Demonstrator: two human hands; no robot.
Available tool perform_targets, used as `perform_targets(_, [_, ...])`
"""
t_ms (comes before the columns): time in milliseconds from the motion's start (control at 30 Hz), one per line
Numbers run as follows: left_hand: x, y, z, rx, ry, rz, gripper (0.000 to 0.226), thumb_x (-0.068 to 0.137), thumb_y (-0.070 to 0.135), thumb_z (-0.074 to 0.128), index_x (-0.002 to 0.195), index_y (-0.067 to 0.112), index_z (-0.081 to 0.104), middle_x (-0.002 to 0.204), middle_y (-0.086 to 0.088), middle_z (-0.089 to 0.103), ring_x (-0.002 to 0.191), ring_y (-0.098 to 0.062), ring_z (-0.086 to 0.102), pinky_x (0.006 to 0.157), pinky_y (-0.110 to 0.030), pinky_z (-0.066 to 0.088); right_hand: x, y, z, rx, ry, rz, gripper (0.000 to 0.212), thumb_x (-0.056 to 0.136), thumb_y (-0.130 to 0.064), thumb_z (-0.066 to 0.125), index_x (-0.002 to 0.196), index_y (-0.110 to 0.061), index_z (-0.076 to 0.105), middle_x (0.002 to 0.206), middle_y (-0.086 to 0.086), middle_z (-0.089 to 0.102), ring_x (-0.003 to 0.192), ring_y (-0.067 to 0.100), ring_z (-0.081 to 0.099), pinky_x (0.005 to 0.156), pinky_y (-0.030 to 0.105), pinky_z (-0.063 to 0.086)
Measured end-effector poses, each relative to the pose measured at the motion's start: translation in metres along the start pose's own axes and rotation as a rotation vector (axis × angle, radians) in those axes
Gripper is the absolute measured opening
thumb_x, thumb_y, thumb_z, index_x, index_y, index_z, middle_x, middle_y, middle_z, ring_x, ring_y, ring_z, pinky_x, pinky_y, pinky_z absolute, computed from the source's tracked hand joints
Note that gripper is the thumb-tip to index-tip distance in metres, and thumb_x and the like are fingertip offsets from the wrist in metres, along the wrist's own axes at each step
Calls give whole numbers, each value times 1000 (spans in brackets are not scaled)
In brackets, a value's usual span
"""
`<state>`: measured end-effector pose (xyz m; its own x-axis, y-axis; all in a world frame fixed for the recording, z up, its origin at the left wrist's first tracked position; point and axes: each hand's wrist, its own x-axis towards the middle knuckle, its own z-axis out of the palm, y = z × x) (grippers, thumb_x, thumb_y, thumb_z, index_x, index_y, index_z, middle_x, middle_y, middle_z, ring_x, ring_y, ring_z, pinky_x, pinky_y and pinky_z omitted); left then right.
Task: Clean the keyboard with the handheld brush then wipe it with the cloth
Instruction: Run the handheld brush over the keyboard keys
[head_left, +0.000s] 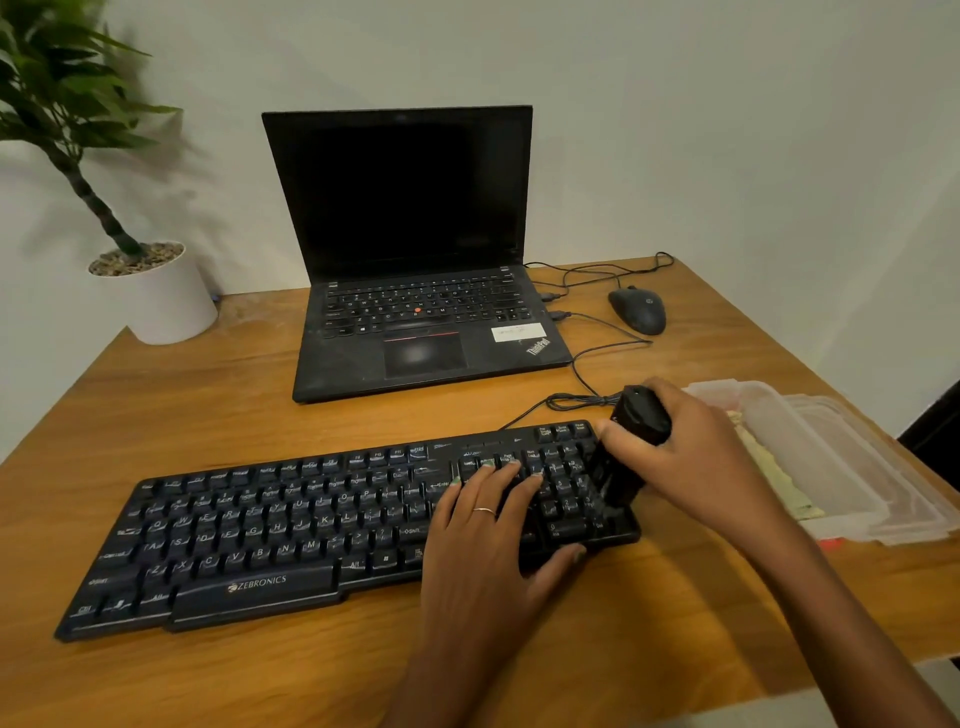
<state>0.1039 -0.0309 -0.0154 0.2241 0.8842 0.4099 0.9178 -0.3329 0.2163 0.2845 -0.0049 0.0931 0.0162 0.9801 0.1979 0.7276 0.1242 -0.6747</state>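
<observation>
A black keyboard (337, 525) lies across the lower middle of the frame on a wooden desk (208, 395). The left hand (493, 530) rests flat on its right-hand keys with fingers spread and straight, holding nothing, while the right hand (691, 457) grips a black handheld brush (631, 447) standing on the number pad. At the right edge a pale cloth (774, 478) lies beside clear plastic containers (841, 457); an open laptop (415, 260) and mouse (638, 310) sit behind.
</observation>
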Motion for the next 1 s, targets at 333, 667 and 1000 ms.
perform_targets(333, [0,1,0,-2,17,5,66,85,75,33,125,28,56,129,6,59,121,-14,52,104,-41,32,-1,-5,8,-47,-18,-10,23,80,-36,64,82,-15,53,72,1,60,70,20,59,60,37,51])
perform_targets(667, [0,1,-1,-22,29,11,67,85,74,34,124,25,57,128,5,59,119,-16,54,103,-42,37,3,-5,0,-57,-129,13,22,80,-35,64,85,-14,57,75,2,62,71,19,61,63,40,54])
perform_targets(1000, [-1,-1,0,-24,9,6,67,84,75,36,126,27,57,130,5,58,122,-16,52,104,-40,34,2,-2,4,-75,-1,-79,25,80,-39,64,80,-17,53,69,0,60,65,17,58,56,35,47])
